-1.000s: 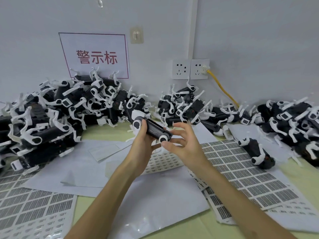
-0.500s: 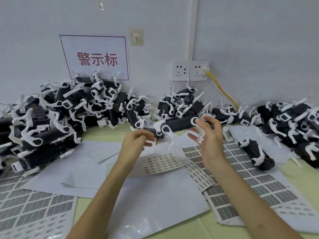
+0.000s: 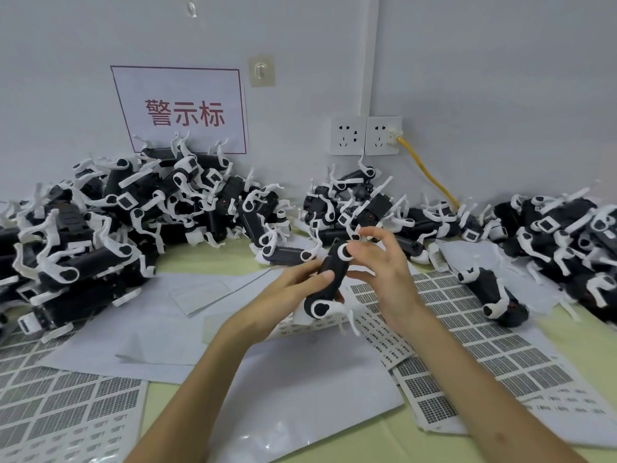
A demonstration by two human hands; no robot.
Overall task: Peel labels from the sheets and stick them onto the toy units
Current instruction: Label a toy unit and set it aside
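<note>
A pale green table (image 3: 207,262) fills the lower view, backed by a grey wall (image 3: 484,78). Black-and-white toys are heaped along the wall: the left pile (image 3: 100,228) at 9 o'clock, the middle pile (image 3: 360,205) between 12 and 1, and the right pile (image 3: 567,238) at 3. Blank sheets (image 3: 300,389) overlap at 6 o'clock. The right sheet (image 3: 484,335) of grid-printed labels spreads at 4, and the left sheet (image 3: 66,402), of the same kind, at 8. A white sign (image 3: 180,108) with red characters hangs at 11, its lower edge hidden by the left pile.

The left hand (image 3: 283,295) grips the toy (image 3: 330,272) round its middle, thumb across the black body. The toy is held above the table just below the view's centre, tilted, one white-jointed end toward 12 and the other toward 6. The right hand (image 3: 384,275), at the toy's 3 o'clock, holds the upper end, thumb on the round white joint and fingers loosely curled behind. Whether a label sits on its fingertips cannot be told.

A lone toy (image 3: 490,292) lies at the right sheet's far edge. Two sockets (image 3: 365,135) sit at 1 o'clock, with a yellow cable (image 3: 424,168) plugged into the right one. A hook (image 3: 262,71) is at 12.
</note>
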